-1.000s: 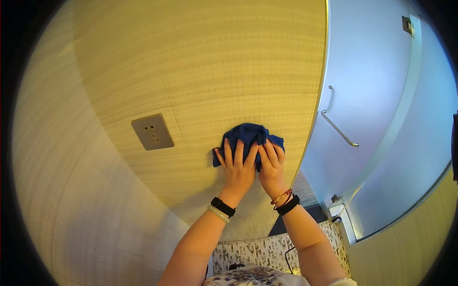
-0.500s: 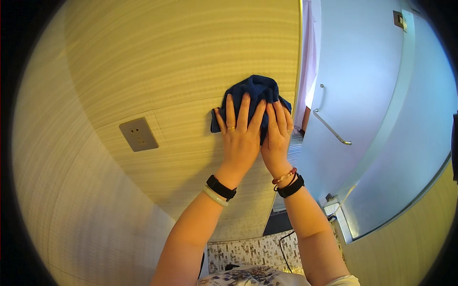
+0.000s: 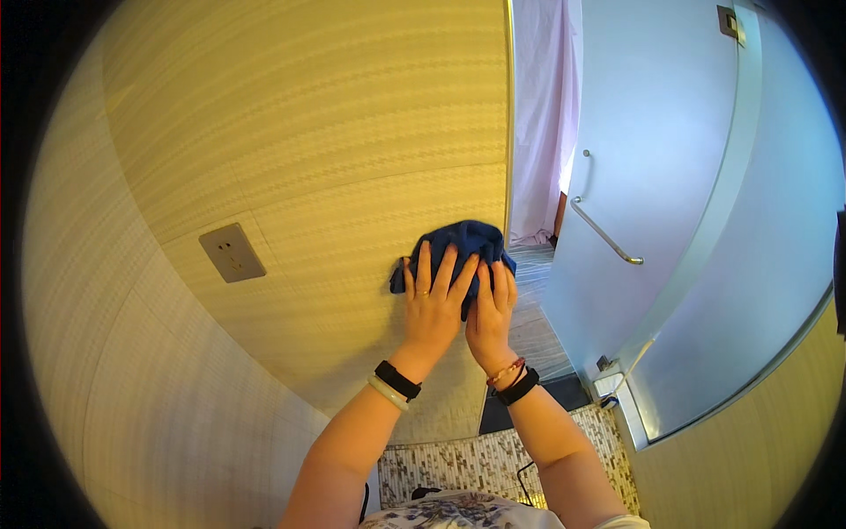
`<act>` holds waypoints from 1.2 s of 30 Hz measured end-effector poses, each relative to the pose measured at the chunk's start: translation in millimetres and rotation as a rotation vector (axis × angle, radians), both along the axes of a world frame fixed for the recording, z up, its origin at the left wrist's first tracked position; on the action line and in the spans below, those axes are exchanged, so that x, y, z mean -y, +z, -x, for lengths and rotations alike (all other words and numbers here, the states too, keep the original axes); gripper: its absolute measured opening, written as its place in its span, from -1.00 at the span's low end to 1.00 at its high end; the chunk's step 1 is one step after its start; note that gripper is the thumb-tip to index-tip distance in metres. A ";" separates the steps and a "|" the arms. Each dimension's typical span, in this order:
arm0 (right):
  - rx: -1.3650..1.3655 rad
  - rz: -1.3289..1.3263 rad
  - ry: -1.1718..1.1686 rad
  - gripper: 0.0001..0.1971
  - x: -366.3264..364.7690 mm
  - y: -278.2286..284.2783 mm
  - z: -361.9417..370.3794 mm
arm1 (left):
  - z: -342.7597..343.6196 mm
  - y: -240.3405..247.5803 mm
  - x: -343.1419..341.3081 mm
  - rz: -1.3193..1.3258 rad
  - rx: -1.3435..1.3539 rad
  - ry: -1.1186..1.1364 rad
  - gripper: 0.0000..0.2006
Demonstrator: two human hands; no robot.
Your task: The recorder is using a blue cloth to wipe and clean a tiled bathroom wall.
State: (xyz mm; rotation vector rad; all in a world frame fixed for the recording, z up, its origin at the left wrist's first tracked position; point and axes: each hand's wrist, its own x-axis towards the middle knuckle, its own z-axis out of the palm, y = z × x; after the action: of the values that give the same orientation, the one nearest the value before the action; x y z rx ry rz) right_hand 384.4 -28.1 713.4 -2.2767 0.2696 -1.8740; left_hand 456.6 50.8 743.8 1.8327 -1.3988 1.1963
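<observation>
A bunched dark blue cloth (image 3: 470,238) is pressed against the pale yellow patterned wall (image 3: 352,176), close to its right edge. My left hand (image 3: 432,309) holds it there with long fingers spread over its left and middle part. Beside it, my right hand (image 3: 492,309) keeps the cloth's right side against the wall, its fingers closer together. Both thumbs are largely hidden, and the hands nearly touch. Black bands circle both wrists, with a pale bangle on the left and a beaded bracelet on the right.
Left of my hands, a wall socket (image 3: 232,253) is set in the wall. To the right stands a frosted glass door (image 3: 652,132) with a metal handle (image 3: 608,234). A pink curtain (image 3: 542,115) hangs beyond the wall's edge. Below lies a mosaic floor (image 3: 441,467).
Both hands have slid down the wall together with the cloth. The view has shifted too, showing more of the curtain and the floor beyond the wall's edge.
</observation>
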 end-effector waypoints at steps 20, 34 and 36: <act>0.057 -0.254 0.331 -0.35 37.7 33.5 11.2 | 26.6 26.1 39.1 0.118 -0.010 -0.010 -0.49; -0.142 -0.656 0.407 -0.46 16.2 -115.0 27.2 | 25.1 -135.0 16.2 -0.234 -0.116 -0.005 -0.51; -0.182 -0.649 0.373 -0.45 20.6 -140.3 33.5 | 32.7 -149.0 14.6 -0.321 -0.150 -0.024 -0.52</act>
State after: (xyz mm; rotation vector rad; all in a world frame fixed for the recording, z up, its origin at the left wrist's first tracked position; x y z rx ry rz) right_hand 350.9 -48.7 573.1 -1.8782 0.3795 -1.1744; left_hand 423.9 36.2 594.8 2.0646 -1.5920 0.8383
